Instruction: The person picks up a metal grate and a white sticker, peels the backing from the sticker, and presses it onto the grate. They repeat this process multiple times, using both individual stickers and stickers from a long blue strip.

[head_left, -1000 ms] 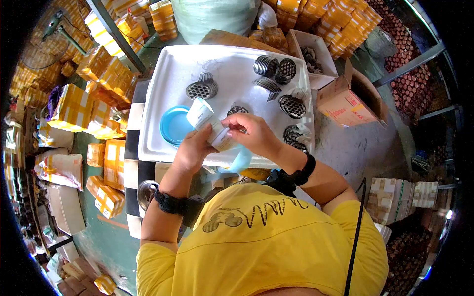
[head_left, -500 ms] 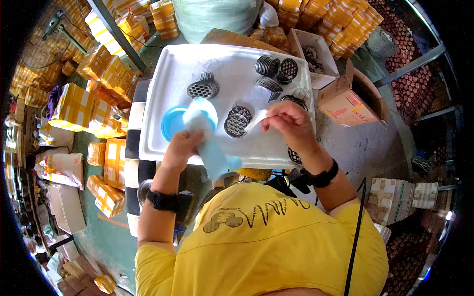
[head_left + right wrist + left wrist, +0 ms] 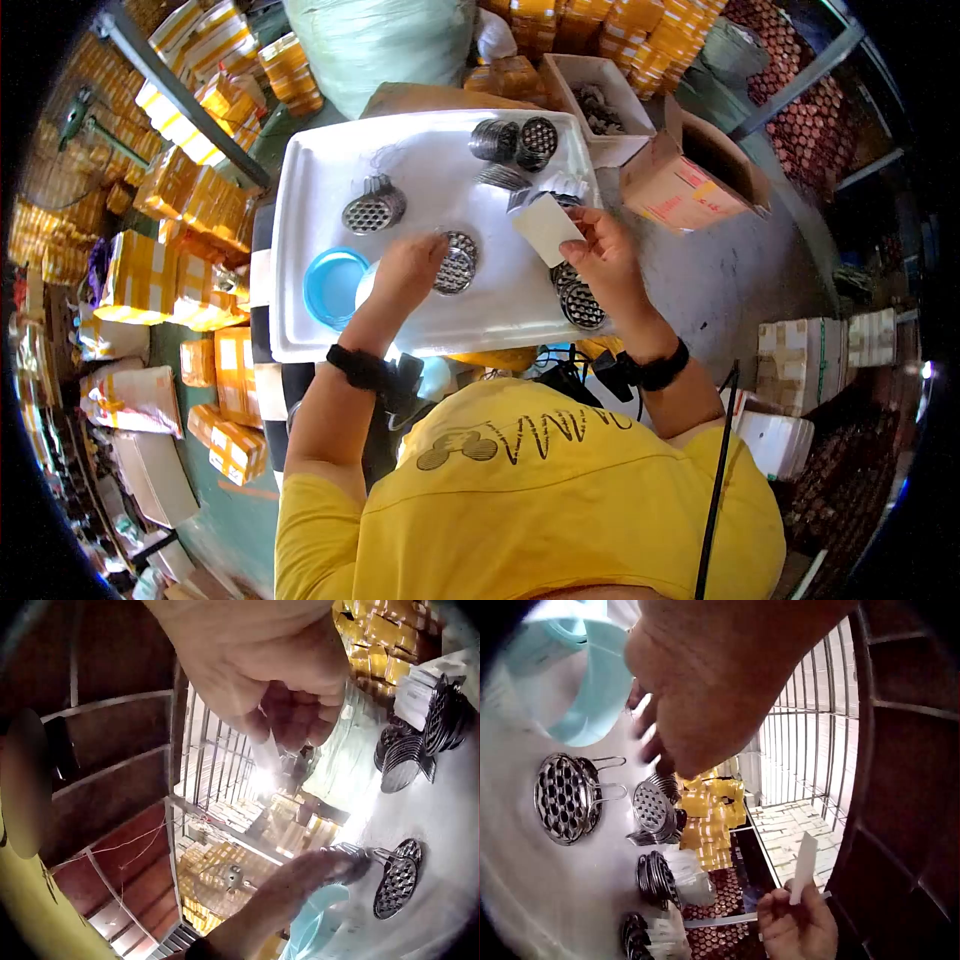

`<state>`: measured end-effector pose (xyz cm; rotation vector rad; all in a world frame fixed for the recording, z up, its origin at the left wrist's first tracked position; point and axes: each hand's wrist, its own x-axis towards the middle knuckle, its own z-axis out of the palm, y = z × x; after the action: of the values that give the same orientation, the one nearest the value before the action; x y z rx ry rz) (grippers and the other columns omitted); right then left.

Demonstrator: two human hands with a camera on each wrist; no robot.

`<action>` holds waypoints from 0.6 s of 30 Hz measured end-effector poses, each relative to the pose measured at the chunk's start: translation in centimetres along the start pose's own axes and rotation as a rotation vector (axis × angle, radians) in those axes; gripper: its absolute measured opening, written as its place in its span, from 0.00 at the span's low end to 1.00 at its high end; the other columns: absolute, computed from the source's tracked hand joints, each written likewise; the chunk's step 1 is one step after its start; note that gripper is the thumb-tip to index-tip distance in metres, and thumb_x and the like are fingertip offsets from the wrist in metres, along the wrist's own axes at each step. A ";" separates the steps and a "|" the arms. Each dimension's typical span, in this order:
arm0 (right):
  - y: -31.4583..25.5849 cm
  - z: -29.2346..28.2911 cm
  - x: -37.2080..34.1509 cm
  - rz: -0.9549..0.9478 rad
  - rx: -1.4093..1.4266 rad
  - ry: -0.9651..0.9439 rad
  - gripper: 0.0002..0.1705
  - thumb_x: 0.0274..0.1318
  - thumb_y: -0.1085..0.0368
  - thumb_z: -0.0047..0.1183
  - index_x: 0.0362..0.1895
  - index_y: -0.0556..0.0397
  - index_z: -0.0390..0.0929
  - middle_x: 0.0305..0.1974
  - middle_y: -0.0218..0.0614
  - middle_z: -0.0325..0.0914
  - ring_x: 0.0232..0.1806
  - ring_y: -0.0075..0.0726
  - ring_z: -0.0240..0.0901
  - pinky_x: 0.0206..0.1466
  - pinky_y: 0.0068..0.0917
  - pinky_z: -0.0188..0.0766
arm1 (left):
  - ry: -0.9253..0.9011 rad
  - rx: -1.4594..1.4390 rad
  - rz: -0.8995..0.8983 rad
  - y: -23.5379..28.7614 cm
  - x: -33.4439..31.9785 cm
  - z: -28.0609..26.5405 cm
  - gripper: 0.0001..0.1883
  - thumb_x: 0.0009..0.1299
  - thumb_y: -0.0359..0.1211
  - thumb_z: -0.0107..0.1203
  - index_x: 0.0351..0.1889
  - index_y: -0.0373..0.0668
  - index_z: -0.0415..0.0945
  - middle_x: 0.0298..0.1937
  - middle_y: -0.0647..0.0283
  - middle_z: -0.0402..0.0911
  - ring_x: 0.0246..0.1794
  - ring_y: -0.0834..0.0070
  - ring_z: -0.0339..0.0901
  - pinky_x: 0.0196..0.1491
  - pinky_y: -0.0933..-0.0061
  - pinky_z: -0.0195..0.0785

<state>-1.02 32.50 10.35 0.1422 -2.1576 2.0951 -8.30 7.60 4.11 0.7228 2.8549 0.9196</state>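
Observation:
My right hand [image 3: 605,255] pinches a white rectangular label [image 3: 548,230] by one edge, above the right side of the white tray [image 3: 330,170]. My left hand [image 3: 408,270] reaches over a small stack of round perforated metal masher heads [image 3: 457,264] in the middle of the tray. In the left wrist view, its blurred fingers hang close to the wire handles of these masher heads [image 3: 564,799]. A loop of light-blue label strip [image 3: 596,697] curls beside my left hand. To its left in the head view sits a light-blue ring [image 3: 318,285].
More masher heads stand in bunches at the tray's back left [image 3: 370,208], back right [image 3: 495,140] and right edge [image 3: 580,302]. Behind and right are a white foam box [image 3: 570,75] and an open cardboard box [image 3: 660,185]. Taped cartons [image 3: 210,210] pile up on the left.
The right hand has pulled a white label off the blue strip and holds it up at the right. The left hand has let go of the strip and moved right to the masher heads.

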 end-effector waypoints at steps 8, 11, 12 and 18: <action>0.5 -1.7 -2.1 0.091 -0.029 0.101 0.13 0.51 0.74 0.48 0.44 0.60 0.68 0.37 0.32 0.73 0.40 0.23 0.69 0.45 0.21 0.66 | -0.035 0.442 -0.276 -0.8 0.6 4.4 0.26 0.46 0.51 0.63 0.37 0.43 0.74 0.33 0.58 0.77 0.39 0.61 0.74 0.45 0.62 0.63; 1.1 -1.8 -2.6 0.104 -0.019 0.115 0.12 0.52 0.74 0.47 0.43 0.60 0.69 0.37 0.31 0.73 0.39 0.23 0.69 0.45 0.20 0.66 | -0.148 0.186 -0.409 -3.0 1.1 5.2 0.25 0.46 0.49 0.63 0.35 0.42 0.75 0.34 0.57 0.78 0.39 0.60 0.75 0.45 0.61 0.63; 1.4 -2.1 -2.6 0.110 -0.002 0.111 0.12 0.52 0.74 0.47 0.43 0.59 0.69 0.37 0.31 0.73 0.39 0.22 0.69 0.44 0.20 0.66 | -0.086 0.150 -0.385 -2.9 0.8 4.8 0.19 0.50 0.47 0.60 0.33 0.44 0.77 0.35 0.57 0.79 0.39 0.60 0.75 0.43 0.59 0.63; 1.8 -1.4 -2.2 0.139 0.044 0.072 0.14 0.52 0.72 0.48 0.45 0.60 0.69 0.37 0.32 0.74 0.37 0.22 0.70 0.43 0.20 0.66 | 0.063 0.077 -0.177 -0.9 -0.3 1.6 0.09 0.57 0.38 0.54 0.32 0.46 0.78 0.33 0.59 0.78 0.36 0.58 0.73 0.44 0.58 0.59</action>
<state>0.89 33.88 8.26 -0.0803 -2.1384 2.1858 -8.07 7.65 2.23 0.4448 2.9643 0.8270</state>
